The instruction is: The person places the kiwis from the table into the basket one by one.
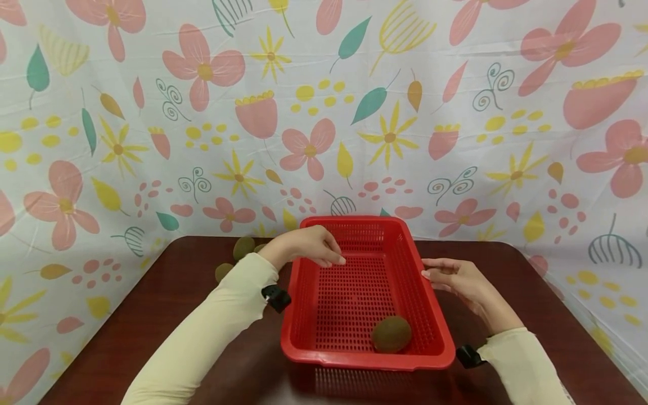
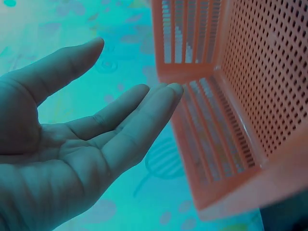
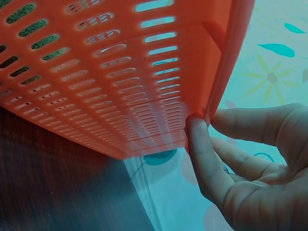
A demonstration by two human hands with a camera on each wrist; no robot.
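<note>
Right hand (image 1: 458, 281) pinching the rim (image 1: 433, 309), I judge the red basket (image 1: 349, 298) light, stiff, best held there; left hand (image 1: 315, 245) relaxed.

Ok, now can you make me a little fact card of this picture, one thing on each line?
Basket: red, full of little holes
Inside it: one kiwi-like fruit, at the end nearest the person
Left hand: over the basket, holding nothing
Right hand: pinching the basket's right side
Outside fruit: more than one, left of the basket, partly hidden by the left arm
Table: dark brown
Backdrop: pale, with flowers and leaves
</note>
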